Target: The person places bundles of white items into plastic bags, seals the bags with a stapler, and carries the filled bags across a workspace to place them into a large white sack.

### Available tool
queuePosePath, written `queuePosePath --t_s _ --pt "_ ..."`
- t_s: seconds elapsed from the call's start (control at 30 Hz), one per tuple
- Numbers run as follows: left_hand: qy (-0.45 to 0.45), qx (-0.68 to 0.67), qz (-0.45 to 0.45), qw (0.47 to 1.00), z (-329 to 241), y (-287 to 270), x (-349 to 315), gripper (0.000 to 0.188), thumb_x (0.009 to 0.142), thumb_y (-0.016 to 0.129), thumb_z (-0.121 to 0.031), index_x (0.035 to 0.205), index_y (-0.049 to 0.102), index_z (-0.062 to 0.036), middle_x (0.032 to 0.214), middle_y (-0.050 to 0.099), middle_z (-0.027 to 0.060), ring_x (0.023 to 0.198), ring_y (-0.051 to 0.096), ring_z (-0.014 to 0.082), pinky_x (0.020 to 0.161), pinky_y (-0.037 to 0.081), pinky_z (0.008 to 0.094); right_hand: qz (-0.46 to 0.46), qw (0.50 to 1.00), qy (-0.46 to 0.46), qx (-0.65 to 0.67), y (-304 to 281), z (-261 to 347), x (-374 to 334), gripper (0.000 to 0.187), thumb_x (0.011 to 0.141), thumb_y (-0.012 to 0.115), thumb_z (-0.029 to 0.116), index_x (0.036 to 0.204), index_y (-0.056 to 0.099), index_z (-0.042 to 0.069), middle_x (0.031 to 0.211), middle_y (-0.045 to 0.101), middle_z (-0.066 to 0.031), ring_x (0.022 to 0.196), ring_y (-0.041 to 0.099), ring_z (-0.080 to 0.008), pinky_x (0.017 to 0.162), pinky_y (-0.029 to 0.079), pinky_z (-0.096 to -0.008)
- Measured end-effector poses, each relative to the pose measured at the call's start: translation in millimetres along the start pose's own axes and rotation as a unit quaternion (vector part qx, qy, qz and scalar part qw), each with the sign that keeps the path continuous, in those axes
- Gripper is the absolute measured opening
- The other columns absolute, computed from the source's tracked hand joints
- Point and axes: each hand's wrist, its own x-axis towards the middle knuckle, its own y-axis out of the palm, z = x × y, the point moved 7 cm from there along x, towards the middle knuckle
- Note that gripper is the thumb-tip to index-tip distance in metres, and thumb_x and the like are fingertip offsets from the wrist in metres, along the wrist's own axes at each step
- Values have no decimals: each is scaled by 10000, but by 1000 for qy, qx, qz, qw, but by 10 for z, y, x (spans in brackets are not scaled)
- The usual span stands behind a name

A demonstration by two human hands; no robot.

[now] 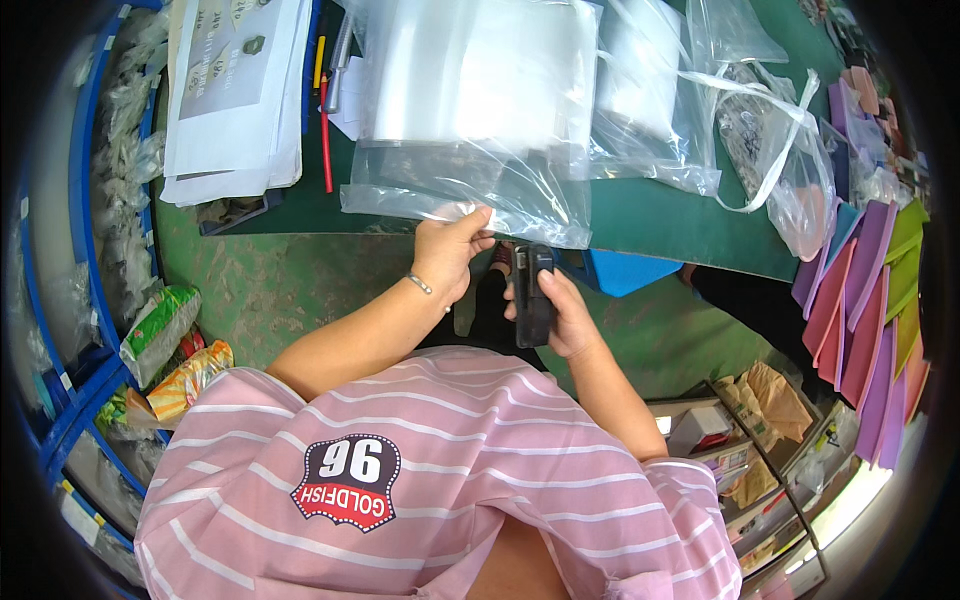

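On the green table (665,222), a clear plastic bag (475,110) lay flat, its loose end reaching the table's near edge. The left hand (445,258) pinched that end between thumb and fingers. Just off the table's near edge, the right hand (566,315) gripped a black stapler-like tool (533,300), its long axis roughly square to that edge, one end pointing toward the table.

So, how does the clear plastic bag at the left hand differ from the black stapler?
The bag is transparent and shiny; the stapler is black. The bag spreads wide, mostly on the green table; the stapler is smaller, narrow and held off the table. The left hand pinches the bag's near edge, while the right hand grips the stapler. Both are held.
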Motion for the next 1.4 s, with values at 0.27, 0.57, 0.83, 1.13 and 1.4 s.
queuePosePath --t_s 0.27,0.57,0.83,1.13,1.4 --pt "-17 -7 -16 1000 -47 -42 -70 131 808 610 -123 742 590 -12 594 539 27 398 427 80 306 288 236 -10 1000 -13 13 493 -22 392 383 850 549 354 995 507 2 836 579 -96 660 582 -165 608 482 -252" --pt "8 56 119 991 -206 57 -86 202 781 661 -178 881 534 -58 726 538 12 508 437 71 412 342 200 -40 997 -47 43 465 -80 458 370 849 551 341 949 517 -14 821 599 -129 633 601 -207 580 497 -282" --pt "-75 110 98 986 -138 23 48 136 761 667 -120 764 567 -27 618 536 36 437 462 112 312 353 254 -70 995 -68 -32 438 -81 476 348 858 526 340 892 530 -7 767 597 -104 581 573 -175 548 477 -267" --pt "-6 -69 -45 997 -469 -650 -63 216 805 622 -307 882 564 -114 811 586 -9 733 546 117 622 443 262 -18 999 42 -26 580 -233 272 369 836 555 362 999 496 36 805 586 -91 649 580 -159 592 473 -261" --pt "44 -71 -58 995 -649 -1142 40 94 810 619 -156 843 563 -87 758 592 18 688 556 115 614 454 267 48 997 53 -27 1295 -400 611 395 838 589 310 1080 462 24 870 560 -65 732 556 -140 658 458 -250"
